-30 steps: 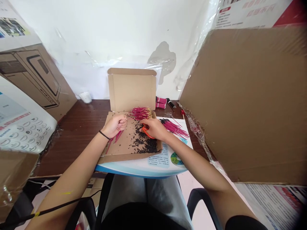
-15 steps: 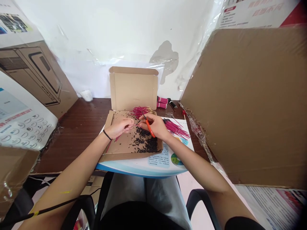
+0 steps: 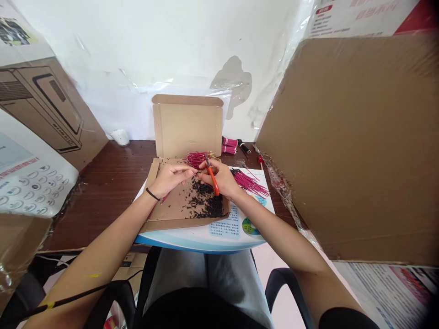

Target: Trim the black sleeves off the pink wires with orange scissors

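Above the open cardboard box (image 3: 171, 208), my left hand (image 3: 172, 179) pinches a thin red wire (image 3: 165, 199), which shows partly below the palm. Its fingertips meet those of my right hand (image 3: 220, 177), where the wire's end is too small to make out clearly. A small tool with an orange handle (image 3: 214, 183) and a dark slim tip slants through my right hand, its kind unclear. Many short black scraps (image 3: 209, 204) lie in the box beneath my hands. Just behind my fingers is a pile of red wires (image 3: 197, 158) with pale ends.
More red wires with black ends (image 3: 252, 183) lie on the printed sheet (image 3: 224, 235) to the right. Tied bundles (image 3: 229, 145) sit behind the box, beside its raised lid (image 3: 188, 128). A tall cardboard panel (image 3: 350, 146) bounds the right side; a white object (image 3: 120, 137) stands back left.
My left hand has turned and its fingers have stretched toward my right fingertips. The orange-handled tool now stands a little more upright in my right hand. The whole view has shifted slightly.
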The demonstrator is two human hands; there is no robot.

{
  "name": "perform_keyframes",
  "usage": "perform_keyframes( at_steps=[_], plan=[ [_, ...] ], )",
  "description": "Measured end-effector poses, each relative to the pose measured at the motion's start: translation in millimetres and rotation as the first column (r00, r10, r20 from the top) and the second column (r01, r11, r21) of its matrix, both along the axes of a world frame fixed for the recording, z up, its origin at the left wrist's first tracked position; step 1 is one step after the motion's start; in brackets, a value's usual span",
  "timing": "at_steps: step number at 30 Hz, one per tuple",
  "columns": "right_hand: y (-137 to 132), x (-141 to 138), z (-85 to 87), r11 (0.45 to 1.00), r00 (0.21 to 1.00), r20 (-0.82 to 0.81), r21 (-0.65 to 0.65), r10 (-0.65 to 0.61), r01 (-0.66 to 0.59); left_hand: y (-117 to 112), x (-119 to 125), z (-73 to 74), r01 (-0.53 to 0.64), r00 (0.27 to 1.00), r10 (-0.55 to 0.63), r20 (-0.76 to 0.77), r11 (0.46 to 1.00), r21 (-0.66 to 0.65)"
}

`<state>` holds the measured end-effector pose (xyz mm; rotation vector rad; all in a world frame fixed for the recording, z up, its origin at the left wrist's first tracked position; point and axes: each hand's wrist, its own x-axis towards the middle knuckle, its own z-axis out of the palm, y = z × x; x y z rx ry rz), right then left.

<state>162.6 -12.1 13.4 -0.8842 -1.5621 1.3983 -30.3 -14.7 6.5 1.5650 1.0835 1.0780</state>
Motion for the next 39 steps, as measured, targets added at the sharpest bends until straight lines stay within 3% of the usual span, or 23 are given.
perform_keyframes(
  at_steps=[4,10,13,15,16,18,20,23,26,28,31,34,37,39],
  plan=[
    [-2.1,-4.2,-2.9,0.997,0.998,-0.042,0.072,-0.036,0.039,2.3,1.1,-5.8,0.059,0.995,-0.055,0.085,0.997,-0.049],
    [2.4,-5.1,-10.3,0.978,0.998,0.045,0.208,-0.036,0.026,-1.1,4.3,-10.3,-0.039,0.990,0.034,0.140,0.999,0.031],
    [9.0,2.4,-7.6,0.974,0.990,0.106,0.215,-0.092,0.068,7.7,2.4,-1.4,-0.025,0.982,0.028,0.189,1.000,-0.018],
    [14.1,8.9,-3.6,0.978,0.984,0.124,0.180,-0.129,0.106,23.5,-0.2,13.0,-0.040,0.982,0.042,0.185,0.999,-0.018],
    [16.5,12.0,-1.3,0.983,0.985,0.109,0.140,-0.134,0.118,34.3,-1.0,22.1,-0.056,0.989,0.055,0.139,0.998,0.004],
    [20.5,16.5,2.4,0.991,0.991,0.027,0.038,-0.132,0.131,59.8,1.1,40.0,-0.058,0.992,0.067,-0.105,0.995,0.085],
    [23.4,18.3,4.3,0.989,0.987,-0.063,-0.030,-0.149,0.148,86.7,9.6,51.5,-0.053,0.942,0.119,-0.312,0.976,0.213],
    [26.2,17.3,2.8,0.983,0.979,-0.092,-0.044,-0.184,0.180,117.8,31.0,50.4,0.010,0.832,0.141,-0.536,0.963,0.269],
    [27.4,15.3,-0.7,0.981,0.979,-0.086,-0.077,-0.184,0.178,129.3,46.6,39.7,0.044,0.700,0.151,-0.699,0.967,0.253],
    [26.9,13.2,-3.0,0.979,0.979,-0.084,-0.095,-0.187,0.179,125.8,45.4,36.1,0.034,0.709,0.158,-0.688,0.966,0.257],
    [23.5,7.9,-6.6,0.980,0.977,-0.086,-0.063,-0.196,0.191,104.4,25.2,39.8,0.007,0.747,0.218,-0.628,0.942,0.335],
    [18.8,1.7,-9.7,0.982,0.980,-0.068,-0.013,-0.187,0.186,71.4,-5.2,49.2,0.003,0.624,0.248,-0.741,0.947,0.321],
    [15.4,-1.7,-10.3,0.985,0.984,-0.028,0.000,-0.173,0.173,41.2,-32.6,55.8,0.048,0.456,0.091,-0.885,0.991,0.127],
    [14.2,-2.2,-9.2,0.985,0.985,-0.036,-0.008,-0.171,0.171,26.5,-44.6,57.4,0.057,0.381,-0.023,-0.924,0.998,-0.001]
  ],
)
